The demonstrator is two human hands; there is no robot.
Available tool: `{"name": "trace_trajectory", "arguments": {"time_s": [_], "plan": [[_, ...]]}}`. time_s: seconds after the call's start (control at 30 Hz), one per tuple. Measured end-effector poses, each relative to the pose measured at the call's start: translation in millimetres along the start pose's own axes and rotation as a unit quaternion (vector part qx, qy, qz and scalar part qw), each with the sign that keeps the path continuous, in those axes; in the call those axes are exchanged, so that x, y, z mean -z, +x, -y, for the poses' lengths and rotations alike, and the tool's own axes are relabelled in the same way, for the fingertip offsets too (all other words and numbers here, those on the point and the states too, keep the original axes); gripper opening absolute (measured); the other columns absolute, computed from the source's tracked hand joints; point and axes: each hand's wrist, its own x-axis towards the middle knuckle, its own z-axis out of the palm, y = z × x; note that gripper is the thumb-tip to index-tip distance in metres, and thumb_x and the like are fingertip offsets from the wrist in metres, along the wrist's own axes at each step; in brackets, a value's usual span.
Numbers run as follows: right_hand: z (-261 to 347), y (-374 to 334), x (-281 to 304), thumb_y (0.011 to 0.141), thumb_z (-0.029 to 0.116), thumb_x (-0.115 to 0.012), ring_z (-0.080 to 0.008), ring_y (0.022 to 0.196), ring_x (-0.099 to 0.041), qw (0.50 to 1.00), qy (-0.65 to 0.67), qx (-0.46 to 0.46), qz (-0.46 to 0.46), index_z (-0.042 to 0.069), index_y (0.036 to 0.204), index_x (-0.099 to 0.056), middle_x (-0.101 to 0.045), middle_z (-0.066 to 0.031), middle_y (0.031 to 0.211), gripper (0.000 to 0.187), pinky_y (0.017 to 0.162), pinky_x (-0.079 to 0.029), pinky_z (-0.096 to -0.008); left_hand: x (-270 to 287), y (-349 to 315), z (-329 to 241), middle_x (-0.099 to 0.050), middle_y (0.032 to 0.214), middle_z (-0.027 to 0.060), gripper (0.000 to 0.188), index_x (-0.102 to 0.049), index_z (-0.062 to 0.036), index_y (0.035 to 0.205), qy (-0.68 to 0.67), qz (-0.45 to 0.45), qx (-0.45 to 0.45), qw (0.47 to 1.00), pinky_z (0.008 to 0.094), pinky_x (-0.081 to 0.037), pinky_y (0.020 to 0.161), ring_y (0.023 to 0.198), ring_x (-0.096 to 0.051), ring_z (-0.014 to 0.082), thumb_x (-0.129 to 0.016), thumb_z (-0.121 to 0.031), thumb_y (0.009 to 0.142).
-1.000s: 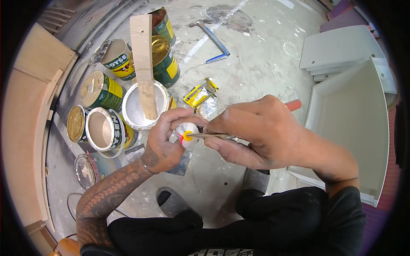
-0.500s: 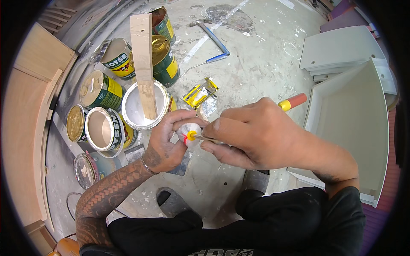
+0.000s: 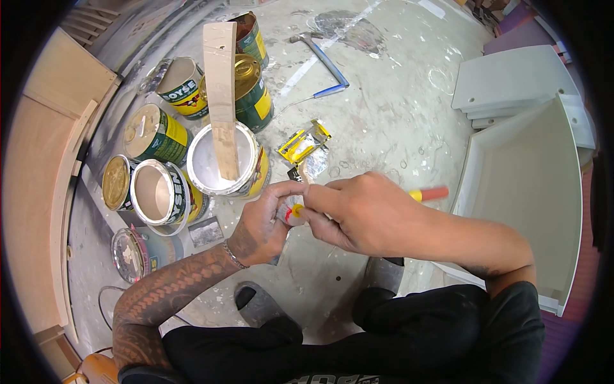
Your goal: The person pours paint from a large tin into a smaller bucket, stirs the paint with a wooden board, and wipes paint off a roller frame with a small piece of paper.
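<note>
Over the floor in front of me, both hands meet at a small whitish bottle with a yellow tip and a red mark. My left hand is wrapped round the bottle. My right hand is closed on a screwdriver-like tool with a red and yellow handle, which sticks out behind the hand. My right fingertips are right at the yellow tip and hide the tool's front end. Just beyond my left fingers lies an opened yellow and black package with silvery film.
At left stand several paint cans; a wooden stick leans in an open white one. Farther off lies a blue-handled hammer. White panels and a white box-like cabinet part stand at right; a wooden frame is at left.
My right hand has shifted down and left, and the tool's handle has swung lower. The metal shaft seen before at the yellow tip is now hidden by my fingers.
</note>
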Motion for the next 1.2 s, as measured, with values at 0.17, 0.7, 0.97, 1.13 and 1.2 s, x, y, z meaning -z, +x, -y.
{"name": "trace_trajectory", "arguments": {"time_s": [0.17, 0.7, 0.97, 1.13, 1.2], "plan": [[-0.5, 0.1, -12.4, 0.098, 0.022, -0.058, -0.046, 0.065, -0.064, 0.979, 0.16, -0.128, -0.01, 0.0, 0.106, -0.058, -0.064, -0.0247, 0.07, 0.024, 0.062, -0.052, -0.0517, 3.2, 0.6, -21.4, -0.067, 0.114, 0.0219, 0.049, -0.051, -0.0028, 0.133, 0.086, 0.016, 0.068, 0.994, 0.0374, -0.054, 0.086, 0.103, -0.07, 0.0281, -0.061, 0.01, 0.086], [-28.5, -15.9, -46.6, 0.094, 0.02, -0.063, -0.0452, 0.057, -0.06, 0.992, 0.128, 0.018, 0.0, -0.002, 0.087, -0.065, -0.06, -0.0214, 0.06, 0.022, 0.055, -0.049, -0.049, 21.3, 15.6, -31.6, -0.06, 0.086, 0.0163, 0.079, -0.042, -0.0016, 0.148, 0.232, 0.12, -0.147, 0.954, 0.0442, -0.049, 0.075, 0.079, -0.058, 0.0349, -0.06, 0.013, 0.073], [-15.6, 5.9, 19.9, 0.097, 0.022, -0.048, -0.0154, 0.056, -0.058, 0.854, 0.411, -0.305, 0.093, 0.004, 0.084, -0.067, -0.058, -0.0106, 0.062, 0.029, 0.054, -0.048, -0.035, 52.8, 48.3, -66.2, -0.068, 0.11, 0.0182, 0.067, -0.051, 0.0007, 0.139, 0.318, 0.123, -0.222, 0.914, 0.0396, -0.049, 0.076, 0.092, -0.064, 0.0343, -0.064, 0.01, 0.074], [-33.0, -8.3, 45.0, 0.094, 0.026, -0.052, -0.0098, 0.051, -0.045, 0.859, 0.455, -0.232, -0.024, 0.001, 0.077, -0.065, -0.053, -0.0018, 0.06, 0.033, 0.049, -0.038, -0.0271, 73.1, 54.6, -76.5, -0.068, 0.116, 0.0186, 0.06, -0.058, 0.0002, 0.131, 0.183, -0.017, -0.271, 0.945, 0.0383, -0.052, 0.085, 0.096, -0.068, 0.0295, -0.082, -0.019, 0.08], [-33.5, -14.0, 47.0, 0.091, 0.024, -0.053, -0.0081, 0.051, -0.042, 0.794, 0.567, -0.222, 0.0, 0.0, 0.076, -0.064, -0.051, -0.0008, 0.06, 0.03, 0.049, -0.035, -0.0263, 77.4, 52.2, -81.2, -0.065, 0.124, 0.0193, 0.061, -0.063, -0.0009, 0.124, 0.025, -0.013, -0.233, 0.972, 0.0379, -0.053, 0.092, 0.107, -0.067, 0.0296, -0.089, -0.026, 0.075]]}}
